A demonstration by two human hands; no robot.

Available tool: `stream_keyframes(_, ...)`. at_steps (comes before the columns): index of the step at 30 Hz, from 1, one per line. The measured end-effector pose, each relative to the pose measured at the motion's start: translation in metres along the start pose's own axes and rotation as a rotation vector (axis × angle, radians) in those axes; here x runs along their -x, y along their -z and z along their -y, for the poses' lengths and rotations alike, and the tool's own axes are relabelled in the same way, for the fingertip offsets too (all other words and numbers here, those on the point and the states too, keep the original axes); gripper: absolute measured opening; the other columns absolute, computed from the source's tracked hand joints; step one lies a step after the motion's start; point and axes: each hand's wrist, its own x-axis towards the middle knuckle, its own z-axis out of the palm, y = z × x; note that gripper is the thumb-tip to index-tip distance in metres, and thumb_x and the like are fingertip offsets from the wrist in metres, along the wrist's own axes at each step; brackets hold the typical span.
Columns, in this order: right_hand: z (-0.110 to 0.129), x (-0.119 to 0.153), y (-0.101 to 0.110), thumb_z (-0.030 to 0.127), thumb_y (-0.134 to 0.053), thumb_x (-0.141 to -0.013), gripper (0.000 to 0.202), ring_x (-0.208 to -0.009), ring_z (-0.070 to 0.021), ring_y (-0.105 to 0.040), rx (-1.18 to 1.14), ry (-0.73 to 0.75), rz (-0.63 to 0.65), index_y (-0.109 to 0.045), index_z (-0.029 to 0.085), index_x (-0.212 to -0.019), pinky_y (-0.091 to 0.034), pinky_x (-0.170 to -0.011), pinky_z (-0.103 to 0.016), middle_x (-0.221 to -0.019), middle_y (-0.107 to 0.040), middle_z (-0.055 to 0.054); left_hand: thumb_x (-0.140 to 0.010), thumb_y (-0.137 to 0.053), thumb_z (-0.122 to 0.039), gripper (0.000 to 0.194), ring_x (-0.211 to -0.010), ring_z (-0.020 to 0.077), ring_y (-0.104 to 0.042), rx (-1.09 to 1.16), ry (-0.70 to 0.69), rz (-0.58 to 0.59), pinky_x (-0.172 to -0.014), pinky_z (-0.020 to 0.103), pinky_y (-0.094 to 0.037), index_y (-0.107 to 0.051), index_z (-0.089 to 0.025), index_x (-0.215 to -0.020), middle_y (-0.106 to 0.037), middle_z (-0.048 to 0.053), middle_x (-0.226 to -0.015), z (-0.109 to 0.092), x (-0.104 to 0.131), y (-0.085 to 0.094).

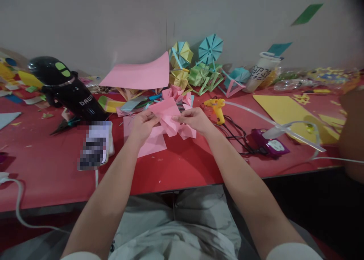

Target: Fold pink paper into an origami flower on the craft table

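Both my hands hold a piece of folded pink paper (167, 114) just above the red table. My left hand (143, 126) pinches its left edge, fingers closed. On the other side my right hand (196, 119) grips it between thumb and fingers. More folded pink pieces (174, 93) lie close behind and beneath, partly covered by the held one. A flat pink sheet (153, 142) rests on the table under my left hand. The yellow glue gun (216, 107) lies to the right of my right hand, apart from it.
A black bottle (76, 95) and a phone (98, 144) stand at left. Folded paper umbrellas (210, 49) and a curved pink sheet (139, 72) lean at the wall. At right are a purple power socket (270, 142), cables, a clear glue stick (301, 137), yellow paper (280, 106) and a cup (261, 72).
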Motion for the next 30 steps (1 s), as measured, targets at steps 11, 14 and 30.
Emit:
stream_keyframes(11, 0.003, 0.000, 0.006, 0.056, -0.074, -0.067, 0.040, -0.061, -0.0117, -0.058, -0.143, 0.007, 0.053, -0.070, 0.017, -0.079, -0.047, -0.057, -0.025, -0.069, -0.066, -0.003, -0.062, -0.076, -0.021, 0.019, -0.085, 0.0190, -0.065, -0.264, -0.234, -0.050, -0.068, 0.026, -0.052, -0.078, -0.021, -0.082, -0.073, 0.006, -0.094, -0.006, -0.001, 0.009)
stream_keyframes(14, 0.003, -0.002, 0.005, 0.053, -0.075, -0.065, 0.041, -0.076, -0.0156, -0.065, -0.332, -0.029, -0.005, -0.071, 0.018, -0.085, -0.055, -0.072, -0.030, -0.081, -0.070, -0.005, -0.067, -0.073, -0.022, 0.015, -0.096, 0.0204, -0.065, -0.254, -0.247, 0.027, -0.079, 0.029, -0.054, -0.079, -0.021, -0.081, -0.073, 0.008, -0.102, -0.010, 0.003, 0.007)
stream_keyframes(30, -0.006, -0.003, -0.009, 0.044, -0.083, -0.057, 0.051, -0.070, -0.0148, -0.063, -0.321, -0.103, -0.159, -0.065, 0.017, -0.096, -0.055, -0.069, -0.032, -0.077, -0.068, -0.003, -0.064, -0.068, -0.025, 0.022, -0.069, 0.0142, -0.064, 0.186, 0.185, -0.056, -0.061, 0.026, -0.050, -0.059, -0.020, -0.084, -0.066, 0.002, -0.082, -0.006, 0.005, -0.011)
